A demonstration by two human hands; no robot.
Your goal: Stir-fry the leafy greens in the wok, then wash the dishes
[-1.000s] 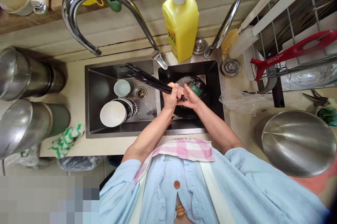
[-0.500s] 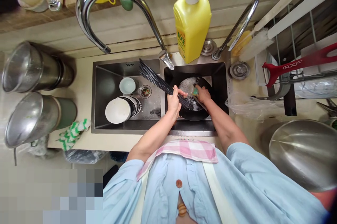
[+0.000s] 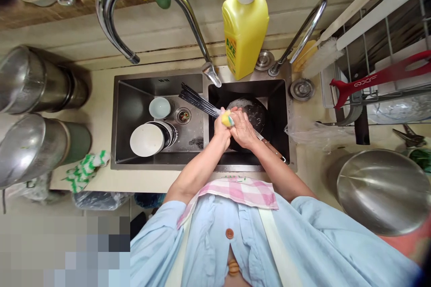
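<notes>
- Left hand (image 3: 222, 132): closed around the bundle of black sticks (image 3: 198, 102) near its lower end.
- Right hand (image 3: 244, 130): closed against the left hand, sponge (image 3: 228, 119) gripped between them.
- Progress (judged): bundle mid-scrub; whitish lather shows beside the grip, the outer lengths look dark. Rinsing appears not yet done.
- Bundle location: above the divider between the two basins.
- Long axis: diagonal, from the hands toward the far left; free ends fan slightly, pointing away from the person.
- Right basin: foamy pan (image 3: 257, 114) beneath the hands.
- Left basin: stacked bowls (image 3: 147, 139); whether washed, cannot tell.
</notes>
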